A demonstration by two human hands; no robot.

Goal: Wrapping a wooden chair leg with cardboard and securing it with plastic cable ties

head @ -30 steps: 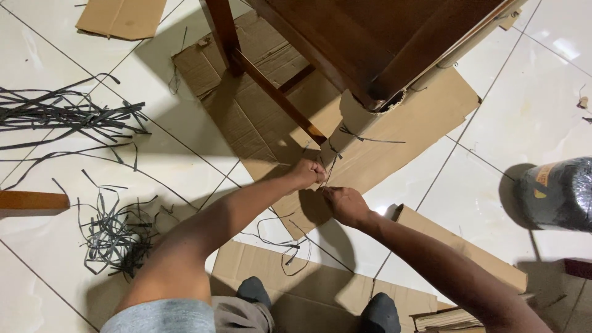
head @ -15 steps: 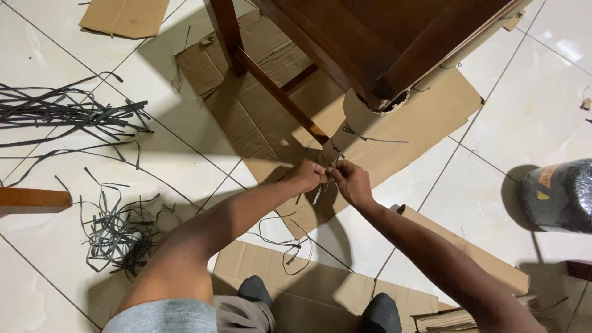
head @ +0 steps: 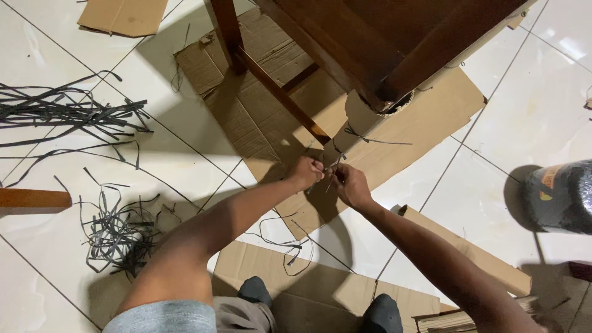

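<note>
A dark wooden chair stands over flattened cardboard, one leg wrapped in a cardboard sleeve [head: 353, 126]. A thin dark strap [head: 369, 139] is tied around that sleeve higher up. My left hand [head: 306, 172] and my right hand [head: 348, 184] meet at the foot of the wrapped leg, each pinching an end of another dark strap [head: 329, 171] that runs around the sleeve there. Both sets of fingers are closed on it. My forearms reach up from the bottom of the view.
Loose black straps lie in a long bundle [head: 58, 114] at the left and in a tangled pile [head: 117, 234] lower left. Cardboard sheets [head: 259, 111] cover the white tiled floor. A black roll [head: 562, 197] sits at the right, a wooden piece [head: 31, 199] at the left edge.
My right hand has moved up and left to meet my left hand at the foot of the leg. Both hands have shifted slightly toward the wrapped leg.
</note>
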